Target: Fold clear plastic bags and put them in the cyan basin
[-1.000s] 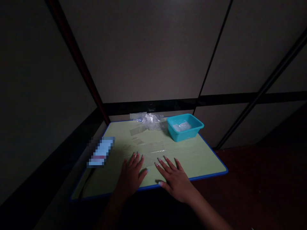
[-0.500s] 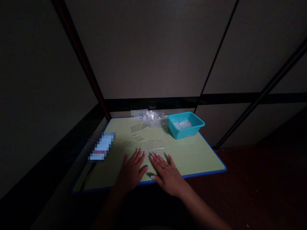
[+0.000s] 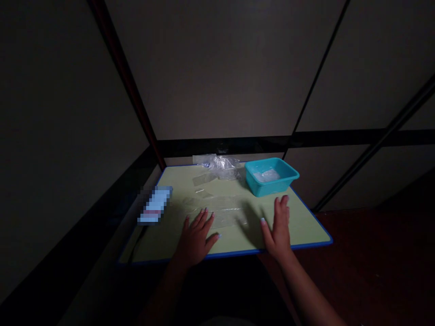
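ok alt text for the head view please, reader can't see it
A person's left hand lies spread on a blue-edged table, fingertips at flat clear plastic, while the open right hand hovers to its right. Crumpled clear plastic and a turquoise tub sit toward the back; a pixelated object lies at left.

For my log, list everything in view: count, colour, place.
Table: one, yellow-green, blue edging, centre
Basin: one, turquoise, table's far right
Basin plastic: count unclear, whitish, inside
Crumpled plastic: count unclear, clear, far edge
Flat plastic: count unclear, clear, mid-table
Pixelated object: one, pale blue, table's left side
Cord-like line: one, black, table's near left
Wall panels: several, grey-brown, behind table
Floor: one, dark red, right
Left hand: one, bare, palm down by flat plastic
Right hand: one, bare, raised over table's right
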A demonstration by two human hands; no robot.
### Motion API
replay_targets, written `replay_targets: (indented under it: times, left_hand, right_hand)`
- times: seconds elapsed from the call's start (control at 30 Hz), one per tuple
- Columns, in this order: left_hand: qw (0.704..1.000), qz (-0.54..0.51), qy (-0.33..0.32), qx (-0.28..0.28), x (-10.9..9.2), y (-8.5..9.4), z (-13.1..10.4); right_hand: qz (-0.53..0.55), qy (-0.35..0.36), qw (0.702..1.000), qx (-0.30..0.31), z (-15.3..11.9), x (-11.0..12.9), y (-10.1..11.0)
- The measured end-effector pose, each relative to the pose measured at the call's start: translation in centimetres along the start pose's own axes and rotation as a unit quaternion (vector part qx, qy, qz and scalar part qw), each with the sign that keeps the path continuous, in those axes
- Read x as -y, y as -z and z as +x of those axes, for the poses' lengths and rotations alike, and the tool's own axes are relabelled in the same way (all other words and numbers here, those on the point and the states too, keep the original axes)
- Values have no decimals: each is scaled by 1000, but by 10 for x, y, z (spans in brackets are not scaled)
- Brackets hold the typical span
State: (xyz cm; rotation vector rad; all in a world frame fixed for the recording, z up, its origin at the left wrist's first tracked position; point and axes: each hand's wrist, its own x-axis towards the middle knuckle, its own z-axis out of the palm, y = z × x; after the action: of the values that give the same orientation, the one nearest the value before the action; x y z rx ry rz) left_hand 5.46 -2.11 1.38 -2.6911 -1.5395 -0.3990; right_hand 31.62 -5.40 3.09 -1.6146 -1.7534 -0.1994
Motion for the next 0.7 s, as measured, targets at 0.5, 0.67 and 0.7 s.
replay_targets:
  times: [0.5, 0.67, 0.7]
  left_hand:
    - [997, -5, -13, -73, 10, 11, 21]
    - [997, -15, 44, -59, 45, 17, 82]
    - [997, -16, 54, -54, 54, 15, 94]
  right_hand:
    - [53, 166, 965, 196, 8, 26, -35]
    - [155, 198, 968, 11, 2, 17, -39]
    - [185, 188, 964, -40, 0, 15, -39]
